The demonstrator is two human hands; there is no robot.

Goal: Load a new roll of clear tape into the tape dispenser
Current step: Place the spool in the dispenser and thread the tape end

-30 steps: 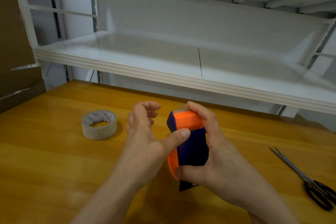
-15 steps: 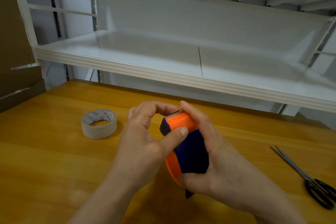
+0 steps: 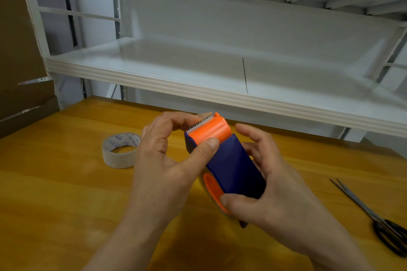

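Tape dispenser point(image 3: 231, 160) up off the bench point(image 3: 55, 204), both hands on it, and loading looks nearly done!
Left hand point(image 3: 163, 160) pinches the orange head beside the toothed blade point(image 3: 200, 124); right hand point(image 3: 271, 193) has its fingers wrapped round the blue body. A pale rim at the orange hub suggests tape seated inside, but threading is unconfirmed. A spare roll point(image 3: 120, 149) lies on the bench.
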